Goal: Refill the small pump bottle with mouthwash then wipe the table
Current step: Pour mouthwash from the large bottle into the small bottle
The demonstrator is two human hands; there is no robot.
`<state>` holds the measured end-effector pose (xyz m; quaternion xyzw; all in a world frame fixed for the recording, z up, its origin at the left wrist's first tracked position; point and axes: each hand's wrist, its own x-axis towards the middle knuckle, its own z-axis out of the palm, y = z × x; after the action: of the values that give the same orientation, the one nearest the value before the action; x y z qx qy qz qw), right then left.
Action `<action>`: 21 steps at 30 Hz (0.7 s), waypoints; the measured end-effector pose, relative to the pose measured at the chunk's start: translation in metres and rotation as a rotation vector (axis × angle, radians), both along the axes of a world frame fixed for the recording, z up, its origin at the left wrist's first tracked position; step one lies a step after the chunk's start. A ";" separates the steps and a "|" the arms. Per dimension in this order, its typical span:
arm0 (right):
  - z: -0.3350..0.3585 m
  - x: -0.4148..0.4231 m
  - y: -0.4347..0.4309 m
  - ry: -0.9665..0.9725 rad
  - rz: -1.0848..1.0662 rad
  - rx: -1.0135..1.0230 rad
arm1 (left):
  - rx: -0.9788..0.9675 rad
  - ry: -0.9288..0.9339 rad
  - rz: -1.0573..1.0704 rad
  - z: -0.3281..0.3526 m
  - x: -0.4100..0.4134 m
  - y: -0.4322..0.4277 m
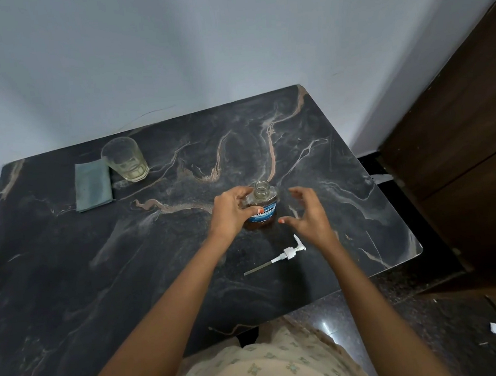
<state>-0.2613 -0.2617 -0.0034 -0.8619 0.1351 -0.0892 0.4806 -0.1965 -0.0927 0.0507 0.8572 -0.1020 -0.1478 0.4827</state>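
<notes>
1. Pump bottle point(265, 213), head view: upright near the middle of the worktop point(311, 141), neck open, brown liquid only in the lower part, blue label facing the camera.
2. Left hand point(232, 211) grips the bottle, fingers and thumb curled round its shoulder and body. Right hand point(308, 212) hovers just beside it, fingers spread and loosely bent, holding nothing, not touching.
3. Pump head point(289, 253) with its dip tube lies flat on the worktop, near edge, just under the right wrist.
4. Progress, my read: pump is off, so the opening step is done. Refill not visibly complete; pump still to be refitted; wipe not started.
5. Cloth point(92, 185) lies folded at the back left, untouched. No spill visible; the marbled surface would make one hard to spot.
6. Glass point(124, 160) stands touching the cloth's right edge, with a little pale yellow liquid inside. Can't tell if that is the refill.
7. Obstructions: none between the hands and the bottle. The loose pump sits in the wipe path. A wooden door point(459, 141) stands off the right edge.
</notes>
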 end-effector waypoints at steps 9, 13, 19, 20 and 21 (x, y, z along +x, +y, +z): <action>0.013 0.027 0.029 0.081 0.140 0.334 | 0.056 -0.044 -0.047 0.001 0.002 0.000; 0.013 0.027 0.028 0.068 0.131 0.340 | 0.070 -0.011 -0.115 0.007 0.005 0.002; 0.011 0.027 0.029 0.078 0.135 0.387 | -0.126 0.129 -0.128 0.029 0.008 0.040; 0.011 0.027 0.029 0.082 0.135 0.384 | -0.160 0.149 -0.127 0.032 0.007 0.051; 0.011 0.027 0.028 0.087 0.135 0.382 | -0.184 0.167 -0.132 0.034 0.005 0.063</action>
<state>-0.2346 -0.2333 0.0076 -0.7652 0.1120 0.0080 0.6340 -0.1912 -0.0295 0.0845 0.7853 -0.1310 -0.2399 0.5554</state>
